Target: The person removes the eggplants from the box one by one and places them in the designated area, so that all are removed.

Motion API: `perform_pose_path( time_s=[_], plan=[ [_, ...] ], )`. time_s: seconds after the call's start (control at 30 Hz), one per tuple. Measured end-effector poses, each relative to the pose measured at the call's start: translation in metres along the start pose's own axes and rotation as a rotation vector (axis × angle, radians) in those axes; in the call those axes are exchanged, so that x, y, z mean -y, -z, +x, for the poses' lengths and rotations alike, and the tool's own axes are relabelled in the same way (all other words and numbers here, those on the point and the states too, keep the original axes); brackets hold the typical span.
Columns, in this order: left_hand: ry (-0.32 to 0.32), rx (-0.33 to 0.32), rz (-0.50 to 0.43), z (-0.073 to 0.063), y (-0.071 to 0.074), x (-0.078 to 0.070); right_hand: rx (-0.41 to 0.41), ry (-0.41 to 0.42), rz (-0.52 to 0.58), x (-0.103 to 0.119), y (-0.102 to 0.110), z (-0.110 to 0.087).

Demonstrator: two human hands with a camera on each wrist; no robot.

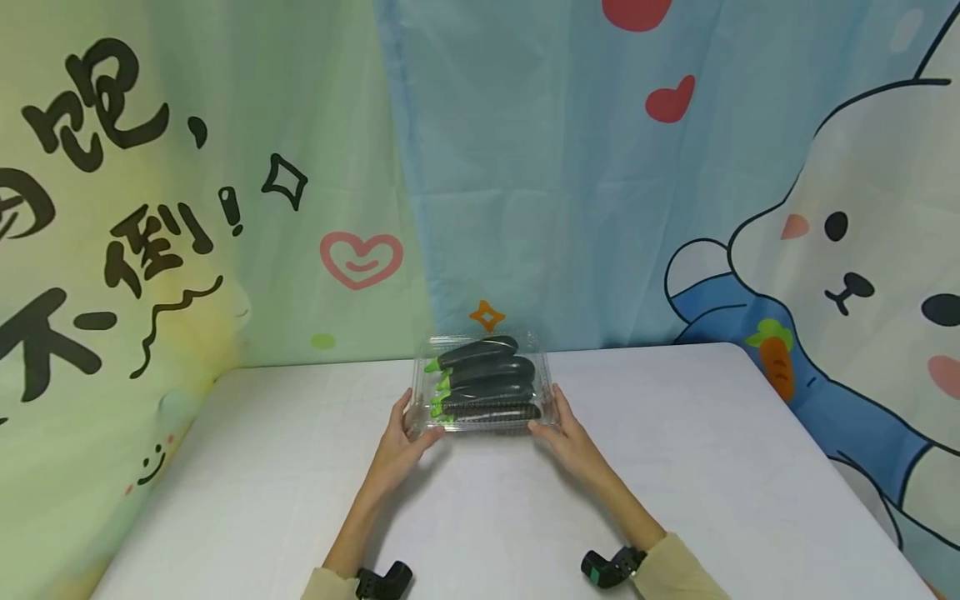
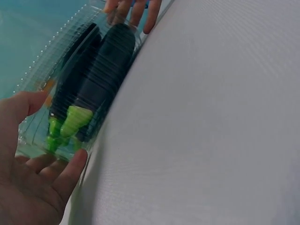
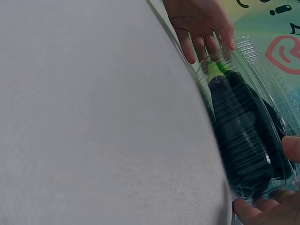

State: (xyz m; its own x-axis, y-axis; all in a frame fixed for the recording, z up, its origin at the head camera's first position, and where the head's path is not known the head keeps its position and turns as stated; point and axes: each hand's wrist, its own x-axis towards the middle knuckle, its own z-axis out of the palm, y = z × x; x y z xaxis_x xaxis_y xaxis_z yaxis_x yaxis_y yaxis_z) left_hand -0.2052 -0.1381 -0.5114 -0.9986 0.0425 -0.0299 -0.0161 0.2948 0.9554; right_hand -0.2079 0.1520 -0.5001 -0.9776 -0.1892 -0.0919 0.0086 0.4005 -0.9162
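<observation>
A clear plastic clamshell box holds several dark eggplants with bright green stem ends, lying side by side with the stems to the left. The box is near the far edge of the table, its top facing the head camera. At its left end, my left hand grips it, thumb on the near edge and fingers beneath in the left wrist view. My right hand holds the opposite end the same way, thumb on the rim side. Part of the fingers is hidden behind the plastic.
A white table spreads under both arms. Behind it hangs a printed curtain in green and blue, with a cartoon bear at the right. Black wrist cameras sit at both cuffs.
</observation>
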Motion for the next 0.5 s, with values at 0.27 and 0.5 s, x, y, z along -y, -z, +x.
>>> perform_pose_path(
  time_s=[0.27, 0.5],
  plan=[
    [0.003, 0.045, -0.078, -0.0029, -0.002, -0.0007, 0.005, -0.002, -0.035, 0.0012, 0.0003, 0.0014],
    [0.01, 0.063, -0.068, -0.005, -0.0005, -0.0037, -0.008, 0.017, -0.046, 0.0007, -0.0006, 0.0005]
  ],
)
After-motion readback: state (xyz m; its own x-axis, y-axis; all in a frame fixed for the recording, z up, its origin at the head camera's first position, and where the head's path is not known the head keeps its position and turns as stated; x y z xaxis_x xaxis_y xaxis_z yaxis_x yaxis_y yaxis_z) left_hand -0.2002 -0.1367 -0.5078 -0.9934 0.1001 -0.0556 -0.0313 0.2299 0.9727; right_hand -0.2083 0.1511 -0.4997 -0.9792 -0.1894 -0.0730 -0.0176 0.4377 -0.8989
